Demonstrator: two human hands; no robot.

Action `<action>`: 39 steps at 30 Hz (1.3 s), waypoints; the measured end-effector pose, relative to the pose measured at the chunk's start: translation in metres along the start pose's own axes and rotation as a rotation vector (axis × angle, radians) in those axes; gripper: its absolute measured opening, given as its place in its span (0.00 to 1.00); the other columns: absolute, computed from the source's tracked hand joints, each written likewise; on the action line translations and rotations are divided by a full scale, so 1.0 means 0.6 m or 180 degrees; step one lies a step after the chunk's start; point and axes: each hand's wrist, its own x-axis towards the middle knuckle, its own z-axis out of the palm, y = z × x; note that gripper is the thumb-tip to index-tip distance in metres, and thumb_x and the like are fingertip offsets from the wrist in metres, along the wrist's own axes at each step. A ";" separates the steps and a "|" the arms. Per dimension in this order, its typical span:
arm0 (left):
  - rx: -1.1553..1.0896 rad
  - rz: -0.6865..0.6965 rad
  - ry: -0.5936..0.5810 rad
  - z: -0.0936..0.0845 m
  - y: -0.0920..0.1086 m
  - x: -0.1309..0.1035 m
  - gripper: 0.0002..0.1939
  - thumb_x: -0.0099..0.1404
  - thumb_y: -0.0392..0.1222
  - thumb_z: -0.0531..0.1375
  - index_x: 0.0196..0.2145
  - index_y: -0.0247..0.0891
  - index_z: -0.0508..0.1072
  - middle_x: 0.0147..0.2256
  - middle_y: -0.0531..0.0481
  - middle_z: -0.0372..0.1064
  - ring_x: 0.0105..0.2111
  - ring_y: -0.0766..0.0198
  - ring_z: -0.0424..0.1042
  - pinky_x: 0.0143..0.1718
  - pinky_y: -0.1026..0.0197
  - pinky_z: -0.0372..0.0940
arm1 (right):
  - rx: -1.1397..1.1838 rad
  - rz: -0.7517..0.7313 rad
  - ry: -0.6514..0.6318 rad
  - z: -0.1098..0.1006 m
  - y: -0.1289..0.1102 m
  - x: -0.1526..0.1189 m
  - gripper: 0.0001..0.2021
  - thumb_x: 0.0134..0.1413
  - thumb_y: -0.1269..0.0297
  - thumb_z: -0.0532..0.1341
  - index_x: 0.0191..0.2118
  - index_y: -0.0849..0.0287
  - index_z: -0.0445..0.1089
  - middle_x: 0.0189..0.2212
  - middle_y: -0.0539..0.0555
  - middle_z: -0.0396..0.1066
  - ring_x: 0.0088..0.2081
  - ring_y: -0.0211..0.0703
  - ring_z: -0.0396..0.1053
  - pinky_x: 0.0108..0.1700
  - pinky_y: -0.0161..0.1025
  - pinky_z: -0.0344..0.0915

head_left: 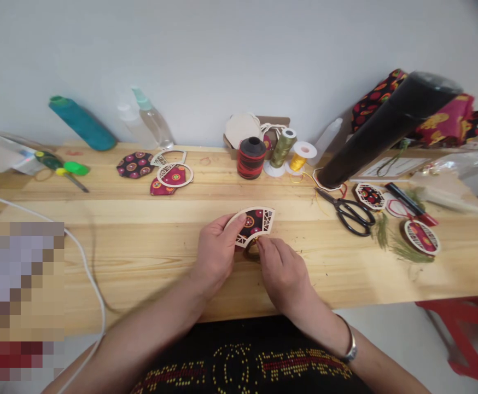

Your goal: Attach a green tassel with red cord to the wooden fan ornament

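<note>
A fan-shaped wooden frame piece [268, 221] with dark patterned fabric is held above the table near its front edge. My left hand [216, 249] grips its left side, thumb on the front face. At its lower edge, my right hand [282, 268] has its fingers pinched together beside a dark cord loop [252, 250]. Something small and yellowish shows at those fingertips, too small to make out fully. A silver bracelet [351, 348] circles my right wrist.
Black scissors [348, 210] and an oval ornament [421, 237] lie on the right of the wooden table [152, 235]. Thread spools [250, 158] stand behind, near a long black tube [386, 126]. A white cable [87, 268] crosses the left; a round frame [192, 176] lies back left.
</note>
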 end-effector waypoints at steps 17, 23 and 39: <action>0.0037 -0.0079 0.0007 -0.001 0.000 0.001 0.09 0.54 0.41 0.65 0.30 0.32 0.78 0.26 0.48 0.76 0.25 0.67 0.71 0.29 0.65 0.66 | 0.0921 0.0251 -0.0305 -0.009 0.023 0.014 0.14 0.61 0.74 0.47 0.37 0.63 0.70 0.32 0.58 0.73 0.31 0.42 0.69 0.32 0.38 0.65; -0.0236 -0.0394 0.0054 0.003 0.006 0.003 0.10 0.51 0.41 0.67 0.30 0.31 0.77 0.27 0.47 0.76 0.24 0.67 0.72 0.28 0.64 0.67 | 0.2072 0.1550 -0.0231 -0.009 0.009 0.012 0.10 0.60 0.66 0.53 0.36 0.59 0.72 0.29 0.54 0.75 0.30 0.40 0.71 0.33 0.38 0.66; -0.0175 -0.0313 -0.0061 0.005 0.010 0.001 0.10 0.52 0.42 0.67 0.29 0.31 0.76 0.24 0.49 0.74 0.20 0.70 0.67 0.23 0.66 0.63 | 0.4648 0.3456 -0.0912 -0.012 0.006 0.034 0.12 0.45 0.56 0.63 0.26 0.60 0.67 0.18 0.46 0.64 0.17 0.27 0.55 0.18 0.29 0.48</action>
